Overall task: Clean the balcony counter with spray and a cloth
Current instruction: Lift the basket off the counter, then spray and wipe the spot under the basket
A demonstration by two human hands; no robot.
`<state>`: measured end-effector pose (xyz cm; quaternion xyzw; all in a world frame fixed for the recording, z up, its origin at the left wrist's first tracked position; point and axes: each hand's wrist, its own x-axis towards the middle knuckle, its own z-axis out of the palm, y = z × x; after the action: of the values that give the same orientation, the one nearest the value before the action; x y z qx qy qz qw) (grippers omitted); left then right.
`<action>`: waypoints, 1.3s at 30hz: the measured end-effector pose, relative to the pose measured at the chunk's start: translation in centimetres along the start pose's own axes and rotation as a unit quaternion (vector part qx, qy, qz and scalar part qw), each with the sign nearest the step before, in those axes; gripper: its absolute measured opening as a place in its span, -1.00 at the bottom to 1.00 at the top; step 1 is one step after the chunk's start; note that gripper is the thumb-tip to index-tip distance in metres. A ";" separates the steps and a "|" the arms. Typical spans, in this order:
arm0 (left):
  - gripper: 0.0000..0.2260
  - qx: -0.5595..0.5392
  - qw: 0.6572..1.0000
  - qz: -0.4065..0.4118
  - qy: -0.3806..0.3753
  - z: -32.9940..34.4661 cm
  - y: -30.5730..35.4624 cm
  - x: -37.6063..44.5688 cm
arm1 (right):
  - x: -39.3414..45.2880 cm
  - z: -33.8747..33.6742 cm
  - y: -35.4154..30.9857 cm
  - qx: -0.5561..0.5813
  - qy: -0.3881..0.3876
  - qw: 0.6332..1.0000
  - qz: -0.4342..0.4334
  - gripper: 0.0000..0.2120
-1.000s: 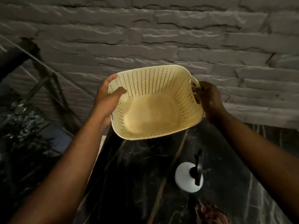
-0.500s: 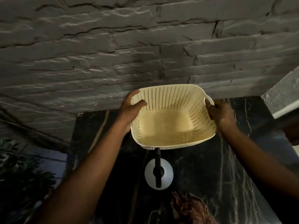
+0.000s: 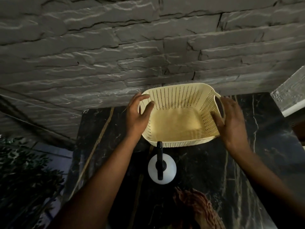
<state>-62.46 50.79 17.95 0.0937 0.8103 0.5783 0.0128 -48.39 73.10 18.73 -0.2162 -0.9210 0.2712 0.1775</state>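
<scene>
- Where the dark stone-block wall [image 3: 115,52] meets the black, white-veined marble counter [image 3: 206,171], a cream perforated plastic basket with loop handles [image 3: 178,123] sits at the far edge of the counter, just in front of the wall.
- The left hand [image 3: 137,116] is at the basket's left end; its thumb lies over the rim against the inner wall and its fingers reach to the outside of the rim, loosely spread and not clenched. Whether it truly grasps the rim I cannot tell.
- The right hand [image 3: 231,119] is at the right end, palm toward the basket's side, fingers straight and relaxed beside the loop handle, thumb along the outer wall; it closes on nothing.
- A white round spray bottle with a black trigger head [image 3: 161,169] stands on the counter just nearer than the basket, its nozzle tip reaching the basket's near rim.
- A crumpled reddish-brown cloth [image 3: 196,207] lies on the counter nearer still, slightly right of the bottle.
- Dark green foliage [image 3: 24,176] fills the near left, beyond the counter's edge.
</scene>
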 end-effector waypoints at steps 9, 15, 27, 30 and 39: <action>-0.33 -0.098 0.985 -0.009 -0.143 -3.8 1.0 -15.4 | -13.5 1.1 -3.7 0.085 -0.124 0.987 -0.060 -0.52; -0.12 -0.009 0.984 -0.033 -0.177 -2.9 -2.0 -17.8 | -20.7 3.7 -3.0 0.061 -0.176 0.982 -0.045 -0.54; -0.35 0.069 0.989 0.014 -0.131 1.3 -3.8 -15.1 | -25.2 5.6 1.4 -0.121 -0.303 0.943 -0.069 -0.38; -0.44 0.085 0.989 -0.001 -0.123 1.9 -4.3 -14.6 | -25.7 5.6 2.0 -0.128 -0.313 0.939 -0.056 -0.41; -0.65 -0.005 0.999 -0.044 -0.032 -3.3 -4.6 -18.4 | -24.2 6.2 1.3 -0.135 -0.327 0.931 -0.095 -0.45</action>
<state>-45.42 43.19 13.15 0.0767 0.8097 0.5782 0.0644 -30.30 59.52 7.98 -0.0492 -0.9722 0.1817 -0.1394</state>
